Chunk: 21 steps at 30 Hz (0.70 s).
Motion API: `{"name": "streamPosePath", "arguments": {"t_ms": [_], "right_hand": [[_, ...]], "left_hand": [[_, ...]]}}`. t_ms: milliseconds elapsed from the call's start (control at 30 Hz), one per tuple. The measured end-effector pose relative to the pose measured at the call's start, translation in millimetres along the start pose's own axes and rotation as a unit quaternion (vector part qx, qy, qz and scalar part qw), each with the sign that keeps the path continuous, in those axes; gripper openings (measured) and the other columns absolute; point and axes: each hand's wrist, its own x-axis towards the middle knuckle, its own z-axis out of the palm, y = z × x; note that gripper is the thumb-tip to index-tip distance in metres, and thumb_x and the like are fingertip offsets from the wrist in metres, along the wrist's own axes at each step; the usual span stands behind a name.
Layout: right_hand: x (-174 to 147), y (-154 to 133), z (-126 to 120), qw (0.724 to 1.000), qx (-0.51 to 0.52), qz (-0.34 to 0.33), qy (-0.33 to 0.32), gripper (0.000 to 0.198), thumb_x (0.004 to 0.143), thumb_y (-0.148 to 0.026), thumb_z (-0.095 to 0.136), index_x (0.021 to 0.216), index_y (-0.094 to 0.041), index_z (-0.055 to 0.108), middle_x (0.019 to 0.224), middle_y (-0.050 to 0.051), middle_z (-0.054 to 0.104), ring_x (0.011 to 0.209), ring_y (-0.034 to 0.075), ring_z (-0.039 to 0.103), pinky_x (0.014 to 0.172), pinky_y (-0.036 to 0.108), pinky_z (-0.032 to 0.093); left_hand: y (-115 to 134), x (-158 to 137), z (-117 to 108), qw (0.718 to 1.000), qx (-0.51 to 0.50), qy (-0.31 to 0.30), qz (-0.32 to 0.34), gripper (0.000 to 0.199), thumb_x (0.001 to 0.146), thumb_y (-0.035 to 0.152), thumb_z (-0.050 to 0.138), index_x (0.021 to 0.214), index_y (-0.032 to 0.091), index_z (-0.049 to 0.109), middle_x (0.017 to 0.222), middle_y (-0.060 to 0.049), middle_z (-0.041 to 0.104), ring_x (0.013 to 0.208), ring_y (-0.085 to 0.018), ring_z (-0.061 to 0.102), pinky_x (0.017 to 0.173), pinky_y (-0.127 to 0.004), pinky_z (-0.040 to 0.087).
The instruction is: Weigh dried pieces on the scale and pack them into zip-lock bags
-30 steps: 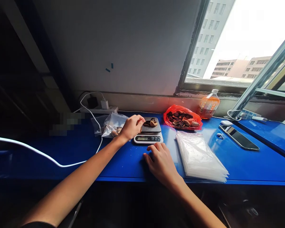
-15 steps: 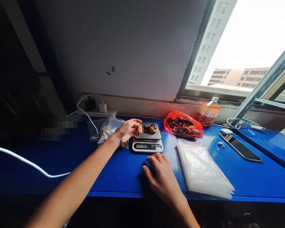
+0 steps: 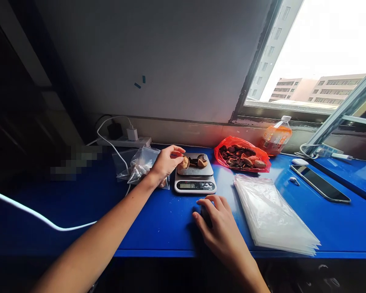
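My left hand (image 3: 166, 163) reaches over the left edge of the kitchen scale (image 3: 195, 186). Its thumb and fingers close at a rounded tan dried piece (image 3: 184, 162), perhaps a mushroom, at the left side of the metal plate. Beside that piece, a dark and tan dried piece (image 3: 202, 161) lies on the plate. The lit display appears to read 85. My right hand (image 3: 218, 217) rests on the blue table in front of the scale, fingers curled over something dark (image 3: 206, 215) that is mostly hidden.
An open red bag (image 3: 266, 167) of dried pieces stands right of the scale, before an orange drink bottle (image 3: 276, 136). Clear zip bags (image 3: 274, 215) lie stacked at right, near a phone (image 3: 321, 183) and an earbud (image 3: 294, 181). Filled clear bags (image 3: 142, 162) and cables lie left.
The view has shifted slightly, so the table things sit a little further right. My left hand has brought the tan piece slightly further in over the scale plate. My right hand keeps its curled pose.
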Motion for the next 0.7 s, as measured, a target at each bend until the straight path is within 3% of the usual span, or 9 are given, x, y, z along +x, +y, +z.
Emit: {"name": "streamPosePath", "arguments": {"t_ms": [200,367,567,700], "right_hand": [[-3.6,1.6,-2.5,1.000,0.008,-0.003,0.014,0.019,0.091,-0.032,0.049,0.104,-0.021,0.058,0.104,0.008,0.058,0.103,0.023,0.050,0.090,0.038,0.046],[-4.6,0.5,-4.5,1.000,0.017,-0.002,0.020,0.020,0.092,-0.031,0.048,0.106,-0.021,0.058,0.105,0.008,0.058,0.105,0.023,0.050,0.090,0.038,0.046],[-4.7,-0.8,-7.7,0.999,0.039,0.007,0.016,0.021,0.092,-0.032,0.047,0.106,-0.021,0.059,0.104,0.009,0.058,0.104,0.023,0.050,0.090,0.039,0.045],[-3.8,0.1,-8.2,0.999,0.050,0.006,0.000,0.021,0.092,-0.033,0.048,0.106,-0.021,0.059,0.103,0.008,0.059,0.104,0.023,0.049,0.090,0.038,0.045]], "left_hand": [[-5.3,1.1,-0.6,0.986,0.146,0.028,0.078,0.010,0.068,0.014,0.065,0.077,0.018,0.068,0.074,-0.003,0.067,0.065,-0.015,0.059,0.060,-0.025,0.043],[-2.0,-3.0,2.1,0.983,0.143,0.043,0.104,0.018,0.068,0.005,0.058,0.070,0.020,0.068,0.071,-0.001,0.067,0.058,-0.013,0.055,0.058,-0.023,0.040],[-1.3,-3.1,2.5,0.994,0.093,0.031,0.039,0.018,0.071,0.008,0.054,0.074,0.018,0.068,0.071,-0.002,0.066,0.058,-0.012,0.056,0.053,-0.021,0.038],[-1.9,-1.2,2.2,0.998,-0.043,0.002,-0.043,0.010,0.073,0.013,0.057,0.080,0.015,0.065,0.071,-0.003,0.066,0.057,-0.011,0.058,0.055,-0.022,0.043]]}}
